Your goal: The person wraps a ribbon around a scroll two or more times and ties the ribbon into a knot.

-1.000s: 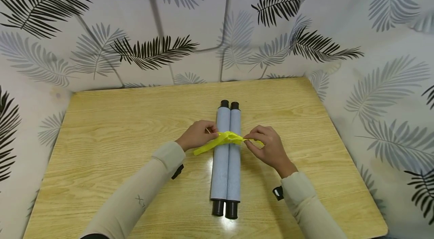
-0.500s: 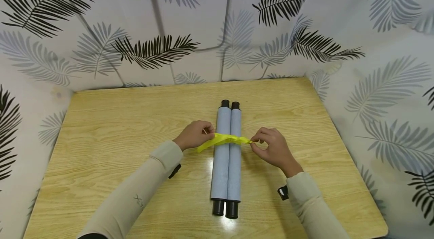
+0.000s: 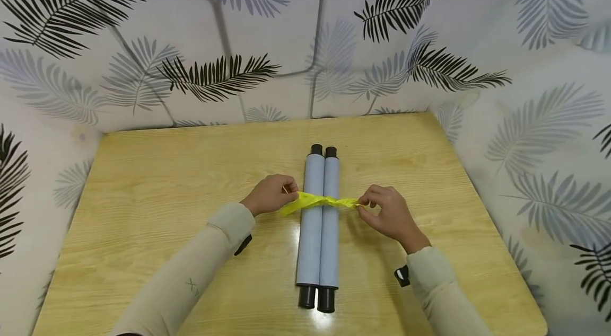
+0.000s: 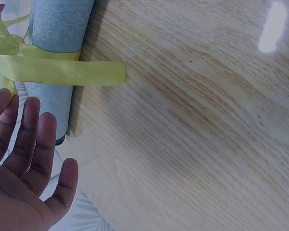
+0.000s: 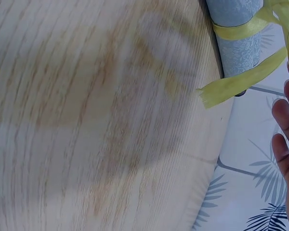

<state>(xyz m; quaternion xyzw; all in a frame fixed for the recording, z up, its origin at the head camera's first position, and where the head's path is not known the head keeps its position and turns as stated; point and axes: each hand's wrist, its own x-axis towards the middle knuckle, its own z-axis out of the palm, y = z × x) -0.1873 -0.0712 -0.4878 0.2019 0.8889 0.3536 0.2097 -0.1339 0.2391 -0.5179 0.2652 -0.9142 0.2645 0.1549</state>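
Note:
Two pale blue-grey patterned rolls, the left roll [image 3: 312, 251] and the right roll [image 3: 329, 256], lie side by side with black end caps. A yellow ribbon [image 3: 328, 201] circles them, with a twisted crossing on top. To the left of the rolls, my left hand [image 3: 270, 194] pinches one part of the ribbon; the left wrist view shows a loose tail [image 4: 86, 73] beside its spread fingers. My right hand [image 3: 389, 213] pinches the ribbon on the other side. Another tail [image 5: 243, 83] dangles there in the right wrist view, where that pinch is cut off by the frame edge.
The rolls lie on a wood-grain table [image 3: 191, 161]. Cloth with leaf prints [image 3: 267, 34] hangs behind the table and along its sides. A black strap [image 3: 402, 275] shows at the right wrist.
Both hands have drawn apart, the right one farther to the right. Between them, the ribbon's puffy loop has flattened into a narrow twist over the rolls, which stay in place.

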